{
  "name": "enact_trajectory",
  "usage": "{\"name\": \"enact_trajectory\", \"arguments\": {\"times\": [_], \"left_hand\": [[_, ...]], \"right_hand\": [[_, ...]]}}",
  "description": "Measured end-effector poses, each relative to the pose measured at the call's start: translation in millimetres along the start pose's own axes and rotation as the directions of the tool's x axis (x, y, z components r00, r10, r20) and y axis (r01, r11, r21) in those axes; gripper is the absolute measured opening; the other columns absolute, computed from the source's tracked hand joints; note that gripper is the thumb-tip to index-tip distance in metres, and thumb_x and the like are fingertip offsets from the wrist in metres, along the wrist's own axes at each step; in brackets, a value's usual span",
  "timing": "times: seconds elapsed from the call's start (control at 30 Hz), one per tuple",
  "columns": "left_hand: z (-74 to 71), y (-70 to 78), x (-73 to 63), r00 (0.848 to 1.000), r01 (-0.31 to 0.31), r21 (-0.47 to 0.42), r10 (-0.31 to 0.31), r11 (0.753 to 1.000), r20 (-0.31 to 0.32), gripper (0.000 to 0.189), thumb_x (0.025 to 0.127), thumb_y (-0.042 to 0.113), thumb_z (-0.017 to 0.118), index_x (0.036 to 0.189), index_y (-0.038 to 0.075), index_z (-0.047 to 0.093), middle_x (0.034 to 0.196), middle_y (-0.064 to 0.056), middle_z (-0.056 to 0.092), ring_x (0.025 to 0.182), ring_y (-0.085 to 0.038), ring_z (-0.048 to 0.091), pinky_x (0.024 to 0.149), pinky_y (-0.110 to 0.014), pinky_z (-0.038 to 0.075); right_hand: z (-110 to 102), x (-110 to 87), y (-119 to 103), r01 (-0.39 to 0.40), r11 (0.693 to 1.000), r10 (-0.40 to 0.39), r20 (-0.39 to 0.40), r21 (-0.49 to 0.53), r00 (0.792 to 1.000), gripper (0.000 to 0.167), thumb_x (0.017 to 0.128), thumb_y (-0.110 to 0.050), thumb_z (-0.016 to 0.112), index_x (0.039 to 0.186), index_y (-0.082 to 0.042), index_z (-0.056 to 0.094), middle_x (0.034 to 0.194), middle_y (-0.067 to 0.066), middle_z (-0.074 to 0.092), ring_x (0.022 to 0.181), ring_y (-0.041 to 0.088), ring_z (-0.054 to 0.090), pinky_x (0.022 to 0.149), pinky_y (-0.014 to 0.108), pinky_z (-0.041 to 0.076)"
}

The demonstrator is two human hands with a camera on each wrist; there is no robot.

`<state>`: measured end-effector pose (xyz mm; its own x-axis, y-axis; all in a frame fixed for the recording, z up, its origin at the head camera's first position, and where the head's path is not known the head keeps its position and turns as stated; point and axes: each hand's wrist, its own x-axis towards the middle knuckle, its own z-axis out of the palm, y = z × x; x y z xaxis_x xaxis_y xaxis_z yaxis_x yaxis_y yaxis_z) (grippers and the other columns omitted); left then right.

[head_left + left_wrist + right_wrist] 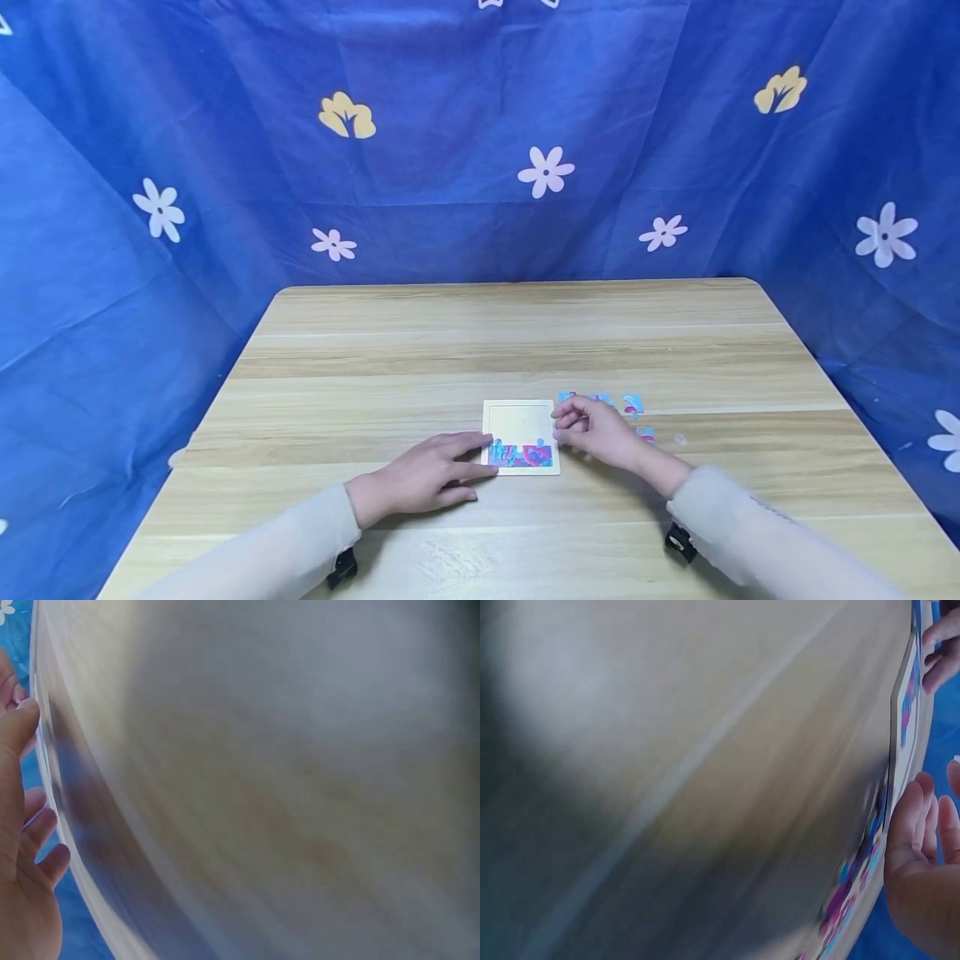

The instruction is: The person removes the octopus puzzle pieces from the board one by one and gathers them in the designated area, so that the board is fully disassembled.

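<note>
A square, pale puzzle tray [519, 404] lies on the table in the head view, with colourful puzzle pieces [525, 456] along its near side; the rest of its bed is bare. My left hand [423, 475] rests at the tray's left side, fingers extended and fingertips over its border. At the right border is my right hand [600, 429], fingers loosely bent, thumb and index tips apart, with no piece showing between them. In the right wrist view this hand [922, 855] is beside the tray [897, 712]. The left wrist view catches the left hand [26, 847] at its edge.
Several loose puzzle pieces [633, 404] lie right of the tray, some partly hidden behind the right hand. The wooden table [375, 358] extends all round. A blue flowered cloth [450, 167] hangs behind it and at its sides.
</note>
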<state>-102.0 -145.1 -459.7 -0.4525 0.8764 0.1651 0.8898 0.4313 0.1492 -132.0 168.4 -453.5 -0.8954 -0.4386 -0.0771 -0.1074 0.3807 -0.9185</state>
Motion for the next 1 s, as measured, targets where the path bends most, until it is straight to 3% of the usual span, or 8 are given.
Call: {"name": "enact_trajectory", "arguments": {"times": [0.6, 1.0], "left_hand": [[-2.3, -7.6, -9.7, 1.0, -0.02, -0.009, 0.02, 1.0, -0.017, 0.041, 0.091, 0.036, 0.063, 0.128, 0.019, 0.063, 0.141, -0.014, 0.046, 0.128, -0.03, 0.044, 0.101, -0.047, 0.04], [-1.0, -7.7, -10.2, 1.0, -0.012, -0.019, 0.012, 1.0, -0.016, 0.041, 0.091, 0.036, 0.062, 0.128, 0.019, 0.063, 0.141, -0.013, 0.047, 0.128, -0.029, 0.044, 0.102, -0.046, 0.039]], "right_hand": [[41.8, 16.9, -15.6, 0.01, 0.995, -0.005, 0.046, -0.099, 0.999, 0.024, 0.083, -0.01, 0.073, 0.105, -0.005, 0.064, 0.087, -0.002, 0.062, 0.072, 0.012, 0.061, 0.067, 0.025, 0.052], [55.4, 21.4, -18.9, 0.013, 0.991, -0.006, 0.061, -0.13, 0.998, 0.023, 0.082, -0.01, 0.073, 0.102, -0.007, 0.065, 0.084, -0.005, 0.062, 0.069, 0.009, 0.06, 0.067, 0.023, 0.051]]}}
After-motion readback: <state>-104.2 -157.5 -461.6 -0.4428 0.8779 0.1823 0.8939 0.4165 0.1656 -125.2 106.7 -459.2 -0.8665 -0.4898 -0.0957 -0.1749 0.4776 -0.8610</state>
